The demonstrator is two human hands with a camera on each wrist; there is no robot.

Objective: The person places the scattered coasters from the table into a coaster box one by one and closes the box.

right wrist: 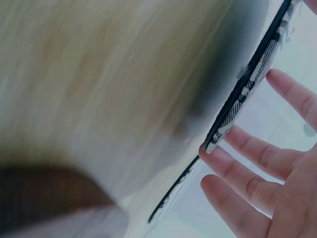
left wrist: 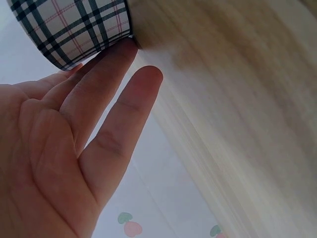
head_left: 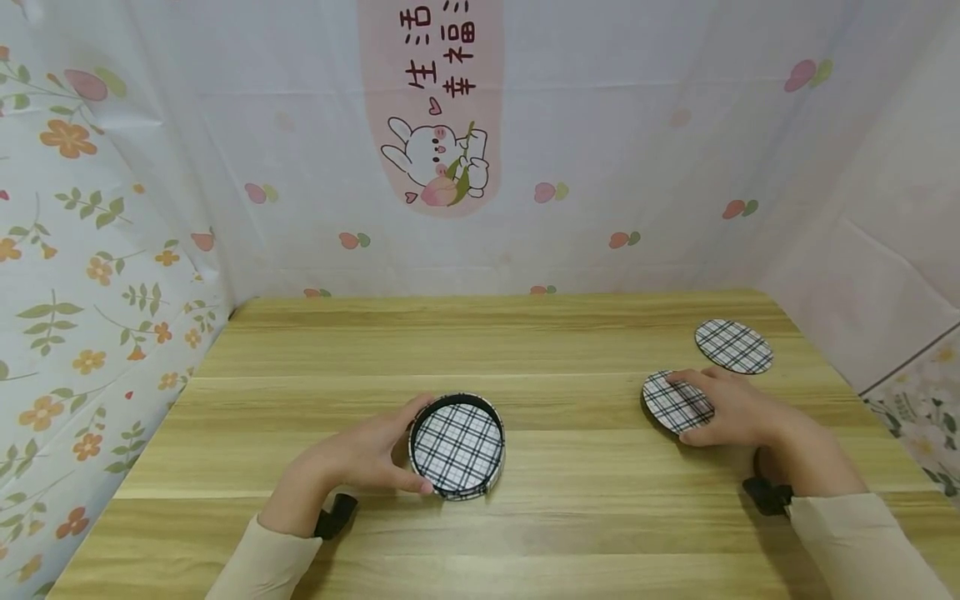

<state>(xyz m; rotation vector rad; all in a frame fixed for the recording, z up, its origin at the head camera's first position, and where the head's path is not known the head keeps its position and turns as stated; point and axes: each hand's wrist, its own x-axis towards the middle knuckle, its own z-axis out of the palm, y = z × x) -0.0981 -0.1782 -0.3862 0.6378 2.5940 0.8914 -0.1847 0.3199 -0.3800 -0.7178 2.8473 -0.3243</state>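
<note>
A round plaid coaster holder (head_left: 458, 400) stands on the table left of the middle, with a plaid coaster (head_left: 459, 447) lying inside its rim. My left hand (head_left: 360, 457) holds the holder from its left side, thumb at the near edge and fingers at the far one. The left wrist view shows fingertips against its plaid wall (left wrist: 81, 25). On the right, my right hand (head_left: 738, 412) grips another round plaid coaster (head_left: 673, 402) by its edges. That coaster's dark underside edge (right wrist: 247, 84) is tilted in the right wrist view.
A further plaid coaster (head_left: 733, 346) lies flat near the table's back right corner. The wood-grain table (head_left: 420, 342) meets a printed cloth (head_left: 600, 150) at the back, and patterned cloth hangs at both sides. Black straps (head_left: 767, 496) sit at the wrists.
</note>
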